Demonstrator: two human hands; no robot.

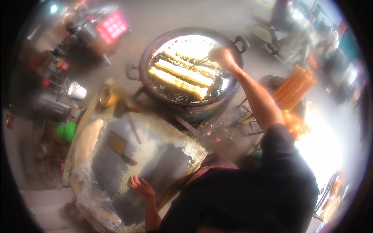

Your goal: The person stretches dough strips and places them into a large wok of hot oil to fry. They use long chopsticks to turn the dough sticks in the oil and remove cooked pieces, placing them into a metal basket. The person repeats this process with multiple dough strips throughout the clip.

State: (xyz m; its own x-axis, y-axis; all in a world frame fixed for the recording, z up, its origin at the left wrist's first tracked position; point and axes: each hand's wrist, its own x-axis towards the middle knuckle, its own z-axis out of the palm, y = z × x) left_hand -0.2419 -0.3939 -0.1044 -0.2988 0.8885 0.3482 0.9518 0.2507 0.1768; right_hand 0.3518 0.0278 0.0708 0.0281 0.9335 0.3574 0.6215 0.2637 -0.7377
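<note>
Several long strips of fried dough [177,83] float side by side in oil in a large round iron pan [144,78] with loop handles. Over the pan's right part, my right hand [223,58] is closed around thin sticks, likely chopsticks [199,62], whose tips reach the strips; glare blurs the fingers. My left hand [142,186] is over the near part of a floured, worn worktable [172,163], fingers slightly spread and holding nothing. Beyond it on the table lies a scraper with a wide blade [117,142] and a dark red handle. A thin rolling pin or stick [134,128] lies farther off.
Pale dough [90,137] under clear plastic film [93,201] runs along the table's left edge. Browned dough sticks [294,86] stand in a wire basket right of my forearm. A yellow container [107,97] sits at the table's far corner, a white bucket [77,90] to its left.
</note>
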